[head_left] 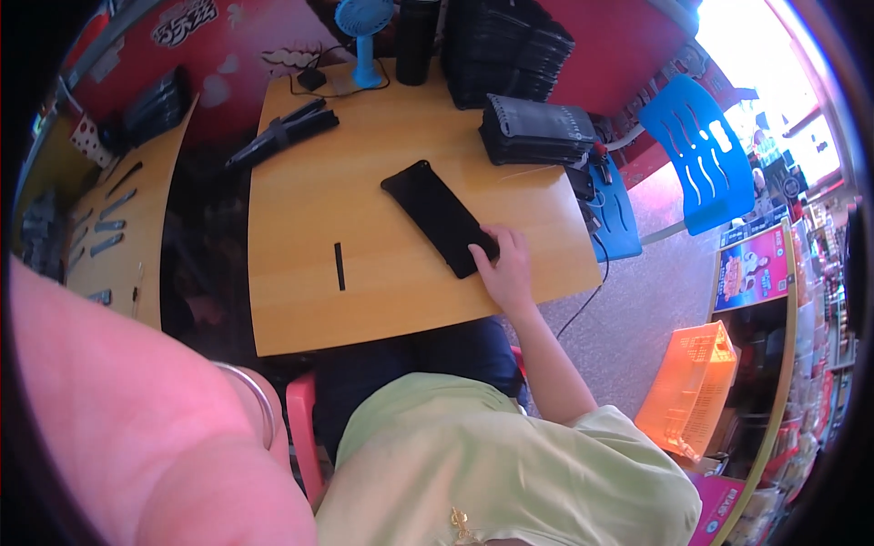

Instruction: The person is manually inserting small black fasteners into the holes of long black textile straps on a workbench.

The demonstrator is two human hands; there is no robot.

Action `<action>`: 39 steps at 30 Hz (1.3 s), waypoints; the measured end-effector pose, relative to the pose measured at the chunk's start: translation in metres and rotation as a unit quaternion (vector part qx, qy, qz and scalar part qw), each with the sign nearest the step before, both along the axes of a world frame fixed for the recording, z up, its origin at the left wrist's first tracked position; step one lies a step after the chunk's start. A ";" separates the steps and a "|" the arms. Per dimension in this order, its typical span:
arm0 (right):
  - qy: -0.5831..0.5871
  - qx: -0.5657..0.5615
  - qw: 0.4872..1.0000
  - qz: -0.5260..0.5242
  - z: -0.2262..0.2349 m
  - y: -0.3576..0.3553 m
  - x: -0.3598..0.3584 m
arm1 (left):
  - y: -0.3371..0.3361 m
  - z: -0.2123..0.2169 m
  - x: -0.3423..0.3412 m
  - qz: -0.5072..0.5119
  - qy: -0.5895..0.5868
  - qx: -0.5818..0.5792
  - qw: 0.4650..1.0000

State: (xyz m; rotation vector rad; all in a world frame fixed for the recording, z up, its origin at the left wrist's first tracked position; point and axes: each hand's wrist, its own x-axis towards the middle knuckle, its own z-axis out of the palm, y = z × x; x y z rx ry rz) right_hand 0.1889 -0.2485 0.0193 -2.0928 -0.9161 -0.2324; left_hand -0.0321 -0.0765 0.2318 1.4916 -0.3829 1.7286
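Observation:
A flat black fabric pouch [432, 214] lies slantwise on the wooden table [300, 209], with a small knob at its far left corner. My right hand [505, 268] is closed on its near right corner, the thumb apart from the bent fingers. Left of the pouch is a short, narrow black strip [340, 267]. My left arm [118, 409] fills the lower left close up, with a silvery bracelet [259, 396] on it. The left hand itself is outside the picture.
Stacked black pouches in clear wrapping [537, 132] sit at the table's right, before a taller black stack [505, 55]. A blue fan [364, 36], black bottle [417, 41] and long black bundle [287, 132] are farther back. Blue chair [701, 155] and orange crate [687, 391] stand right.

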 end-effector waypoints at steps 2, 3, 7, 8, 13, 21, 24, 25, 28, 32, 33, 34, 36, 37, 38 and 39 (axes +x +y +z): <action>-0.013 -0.008 1.000 0.006 -0.003 0.004 0.003 | 0.002 0.001 -0.005 0.020 0.007 0.000 1.000; -0.023 -0.016 1.000 0.006 -0.003 0.005 0.004 | 0.003 0.001 -0.006 0.029 0.011 0.000 1.000; -0.027 -0.033 0.999 0.001 0.001 0.012 0.005 | 0.012 0.005 -0.005 0.061 0.027 0.003 0.998; -0.025 -0.036 0.999 -0.006 0.000 0.013 0.007 | 0.015 0.006 -0.003 0.068 0.030 0.004 0.997; 0.044 -0.105 0.992 -0.045 0.015 0.026 0.013 | 0.037 0.018 0.008 0.104 0.036 0.011 0.994; 0.151 -0.057 0.987 0.013 0.042 0.051 0.027 | 0.102 0.044 0.014 0.149 0.043 0.038 0.987; 0.096 -0.007 0.995 0.018 0.066 0.071 0.024 | 0.117 0.058 0.007 0.171 0.051 0.058 0.982; 0.097 0.002 0.995 0.011 0.075 0.070 0.027 | 0.117 0.047 0.023 0.121 0.079 -0.014 0.989; 0.014 0.011 0.999 0.033 0.079 0.082 0.032 | 0.136 -0.030 0.073 0.039 0.252 -0.060 0.965; 0.033 -0.039 0.996 0.068 0.064 0.092 0.037 | 0.143 -0.099 0.096 0.033 0.444 -0.027 0.895; 0.032 -0.081 0.992 0.094 0.056 0.092 0.040 | 0.144 -0.117 0.102 0.040 0.488 -0.032 0.871; 0.036 -0.078 0.993 0.086 0.052 0.090 0.041 | 0.145 -0.133 0.108 0.047 0.530 -0.036 0.846; 0.052 -0.028 0.991 0.123 0.046 0.087 0.040 | 0.154 -0.164 0.118 0.029 0.567 0.005 0.823; 0.054 -0.025 0.992 0.115 0.044 0.084 0.043 | 0.155 -0.170 0.124 0.011 0.600 0.044 0.799; 0.069 -0.020 0.991 0.116 0.042 0.080 0.045 | 0.155 -0.175 0.127 0.007 0.601 0.050 0.798; 0.084 -0.015 0.989 0.119 0.040 0.077 0.048 | 0.153 -0.179 0.128 -0.057 0.605 0.016 0.794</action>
